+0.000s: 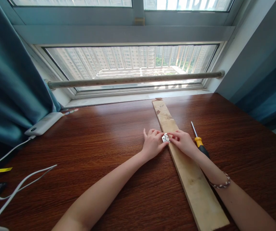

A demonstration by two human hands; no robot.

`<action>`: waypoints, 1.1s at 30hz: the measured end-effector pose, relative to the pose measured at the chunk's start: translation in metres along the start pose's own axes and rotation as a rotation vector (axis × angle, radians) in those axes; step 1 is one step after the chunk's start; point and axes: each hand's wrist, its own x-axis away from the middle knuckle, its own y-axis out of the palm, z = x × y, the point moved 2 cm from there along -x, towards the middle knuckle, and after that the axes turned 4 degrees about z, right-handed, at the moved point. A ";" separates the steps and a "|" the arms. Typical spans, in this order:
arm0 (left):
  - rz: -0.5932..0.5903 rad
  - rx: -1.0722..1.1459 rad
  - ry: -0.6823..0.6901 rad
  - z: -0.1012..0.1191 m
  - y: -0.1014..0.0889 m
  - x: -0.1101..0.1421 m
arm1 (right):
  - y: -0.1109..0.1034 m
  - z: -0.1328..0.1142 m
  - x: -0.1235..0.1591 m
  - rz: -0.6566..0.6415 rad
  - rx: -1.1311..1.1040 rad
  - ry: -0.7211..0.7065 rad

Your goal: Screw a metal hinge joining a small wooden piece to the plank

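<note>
A small silver hinge [166,138] with dark screw holes lies at the left edge of a long, pale wooden board [193,179]. My left hand [152,144] grips the hinge from the left between thumb and fingers. From the right, my right hand [182,142] pinches the same hinge, with its wrist over the board. The board runs lengthwise away from me, flat on the table. To the right of my right hand lies a screwdriver [199,141] with a yellow and black handle, partly hidden by my forearm.
The brown wooden table [99,141] reaches to the window sill. On the left are a white power strip or power bank [44,124], a white cable [20,187] and a yellow strip [1,170]. A blue curtain [12,64] hangs there, and a rail [133,80] crosses the window.
</note>
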 end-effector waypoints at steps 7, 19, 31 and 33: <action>-0.001 -0.007 0.017 -0.002 0.002 0.000 | -0.001 -0.002 0.000 -0.057 0.036 -0.010; -0.117 0.037 -0.034 -0.025 0.005 0.002 | 0.001 -0.002 -0.001 -0.091 0.049 -0.003; -0.085 0.141 0.013 -0.020 0.009 0.003 | 0.000 -0.003 -0.001 -0.098 0.069 0.010; -0.059 0.144 0.007 -0.018 0.008 0.002 | 0.000 -0.003 -0.001 -0.098 0.071 0.011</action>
